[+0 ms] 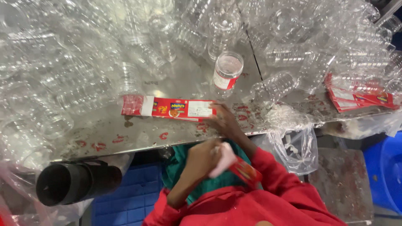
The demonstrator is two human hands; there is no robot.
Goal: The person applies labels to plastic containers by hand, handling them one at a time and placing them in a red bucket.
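A long red label strip (pixel 169 109) with a white panel lies flat on the steel table (pixel 104 134). My right hand (pixel 225 120) rests on the strip's right end, fingertips gripping it. Nearer my body, my left hand (pixel 203 161) is closed around a pale pink soft object (pixel 222 159); a red wrapper-like piece (pixel 247 172) sticks out beside it. A clear plastic jar (pixel 227 70) with a red and white label around it lies on the table just behind the strip. Both my sleeves are red.
Heaps of clear unlabelled plastic jars (pixel 83 62) cover the back and left of the table. A stack of red labels (pixel 360 98) lies at right. A black tube (pixel 71 182), a blue crate (pixel 125 201), a plastic bag (pixel 295 148) and a blue bin (pixel 385 171) sit below the table edge.
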